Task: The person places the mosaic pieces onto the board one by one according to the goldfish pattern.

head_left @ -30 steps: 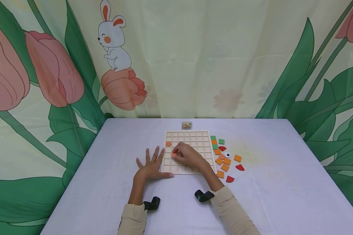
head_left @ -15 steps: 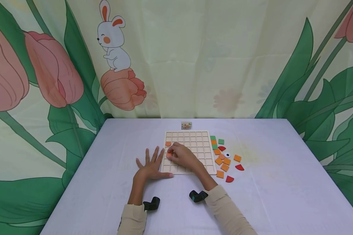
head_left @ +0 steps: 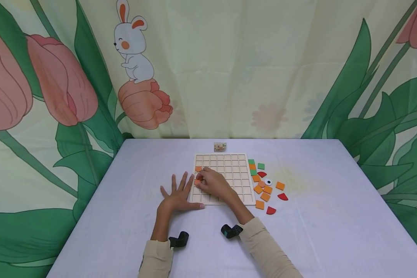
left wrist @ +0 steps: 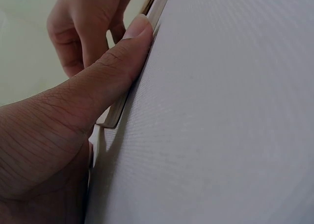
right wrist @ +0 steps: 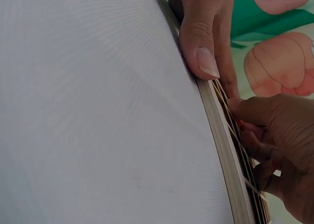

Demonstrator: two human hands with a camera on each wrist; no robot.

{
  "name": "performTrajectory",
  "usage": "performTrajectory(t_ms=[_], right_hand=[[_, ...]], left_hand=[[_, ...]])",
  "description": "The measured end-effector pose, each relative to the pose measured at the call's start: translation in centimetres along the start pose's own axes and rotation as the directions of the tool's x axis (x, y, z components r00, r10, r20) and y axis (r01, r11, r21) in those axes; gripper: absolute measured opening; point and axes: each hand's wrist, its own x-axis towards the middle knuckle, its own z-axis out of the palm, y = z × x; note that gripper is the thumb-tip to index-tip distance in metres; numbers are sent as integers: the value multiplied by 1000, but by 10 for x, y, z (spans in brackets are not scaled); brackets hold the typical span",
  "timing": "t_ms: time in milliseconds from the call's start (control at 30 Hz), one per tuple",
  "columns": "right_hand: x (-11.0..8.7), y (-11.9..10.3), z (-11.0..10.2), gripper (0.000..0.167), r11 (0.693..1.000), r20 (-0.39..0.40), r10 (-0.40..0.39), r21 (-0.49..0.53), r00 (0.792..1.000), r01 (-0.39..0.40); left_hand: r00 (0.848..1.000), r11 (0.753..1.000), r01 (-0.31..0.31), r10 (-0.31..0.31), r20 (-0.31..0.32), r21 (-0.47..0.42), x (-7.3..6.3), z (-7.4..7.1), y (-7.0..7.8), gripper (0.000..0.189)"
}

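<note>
A wooden grid board (head_left: 234, 173) with square cells lies on the table. My right hand (head_left: 213, 183) is over its left part, thumb and fingers pinching a small orange piece (head_left: 197, 182) at a cell of the leftmost column. The fingers partly cover that piece, so its full shape is hidden. Two rows above it, an orange disc (head_left: 198, 169) sits in the same column. My left hand (head_left: 176, 200) is spread at the near left corner of the board, fingers straight; in the left wrist view its thumb (left wrist: 120, 57) lies along the board's edge.
Right of the board lie several orange squares (head_left: 280, 186), red quarter-round pieces (head_left: 271, 211), green pieces (head_left: 261, 166) and a white eye disc (head_left: 268, 182). A small patterned card (head_left: 220, 147) lies beyond the board. A printed curtain (head_left: 229, 69) hangs behind the table.
My right hand has moved left across the board with the orange piece, from the second column to the leftmost one. The left hand has stayed in place.
</note>
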Motion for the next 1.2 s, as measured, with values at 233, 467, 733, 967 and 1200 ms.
performTrajectory(t_ms=[233,467,733,967,1200], right_hand=[[0,-2,-1,21,999,12,32,16,999,-32],[1,0,-1,22,999,13,36,4,999,-37],[0,-1,-2,21,999,18,33,21,999,-34],[-2,1,-2,21,999,27,26,38,999,-27],[-7,3,-5,23,995,35,1,104,999,-4]], left_hand=[[1000,1000,3,-3,-8,2,1,1,0,116],[1000,1000,1,-1,-2,0,1,0,0,116],[1000,1000,2,-2,-4,-11,1,0,0,116],[1000,1000,6,-6,-5,-8,0,0,2,116],[1000,1000,14,-14,1,-4,0,-1,2,116]])
